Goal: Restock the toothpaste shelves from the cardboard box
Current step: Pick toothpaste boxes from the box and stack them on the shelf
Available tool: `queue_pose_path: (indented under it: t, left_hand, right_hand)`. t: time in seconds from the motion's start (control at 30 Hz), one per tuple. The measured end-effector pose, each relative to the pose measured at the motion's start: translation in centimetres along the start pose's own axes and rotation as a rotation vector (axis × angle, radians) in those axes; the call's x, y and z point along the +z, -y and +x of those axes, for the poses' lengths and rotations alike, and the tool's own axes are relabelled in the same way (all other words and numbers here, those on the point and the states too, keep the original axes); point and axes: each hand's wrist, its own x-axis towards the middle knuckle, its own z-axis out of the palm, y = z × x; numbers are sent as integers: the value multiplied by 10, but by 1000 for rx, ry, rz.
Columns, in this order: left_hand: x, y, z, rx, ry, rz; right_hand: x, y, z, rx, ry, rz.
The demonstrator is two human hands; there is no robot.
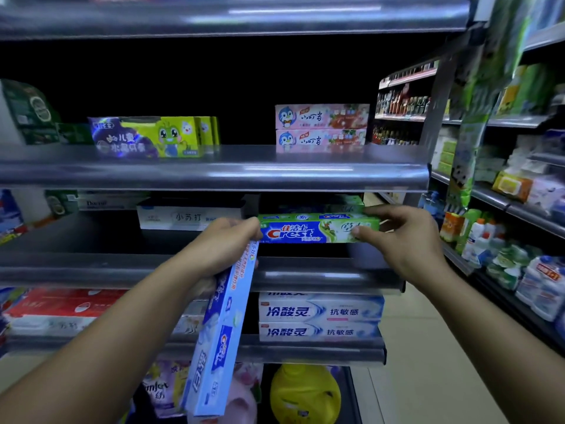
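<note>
My right hand grips the right end of a green Crest toothpaste box, which lies lengthwise at the front right of the middle shelf. My left hand holds a light blue Crest toothpaste box that hangs down steeply, and its fingertips touch the left end of the green box. More green boxes sit behind and above the green one. The cardboard box is out of view.
A white toothpaste box lies left of the green one. Children's toothpaste boxes and pink penguin boxes stand on the shelf above. White-blue boxes and red boxes fill the shelf below. Another stocked rack lines the aisle at right.
</note>
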Motion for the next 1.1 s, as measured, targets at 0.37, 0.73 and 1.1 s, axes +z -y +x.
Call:
queue_pose_path:
  t: [0.37,0.73,1.1]
  left_hand:
    - [10,0,9,-74,-6,147]
    - [6,-1,-11,-9,-247,-589]
    - [21,1,-21,206,-162,-850]
  right_hand:
    - [1,-16,-6,61,189,-314]
    - [10,26,-119,-43,323,217]
    - [7,28,-116,130,184,605]
